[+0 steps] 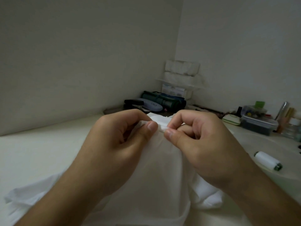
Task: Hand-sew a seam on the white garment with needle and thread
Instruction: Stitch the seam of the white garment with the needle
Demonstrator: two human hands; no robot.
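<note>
The white garment (156,168) is lifted off the pale table and hangs down between my two hands. My left hand (120,141) pinches its folded top edge between thumb and curled fingers. Right beside it, my right hand (195,137) pinches the same edge with thumb and forefinger, its other fingers curled in. The two thumbs are a few centimetres apart on the fold. I cannot make out a needle or thread between the fingers. A spool of white thread (268,162) lies on its side on the table to the right of my right wrist.
A pale table (40,152) runs into the wall corner. At the back lie a black stapler (132,102), a glasses case (151,106) and a green roll (162,98). A clear lidded box (259,123) and bottles stand far right.
</note>
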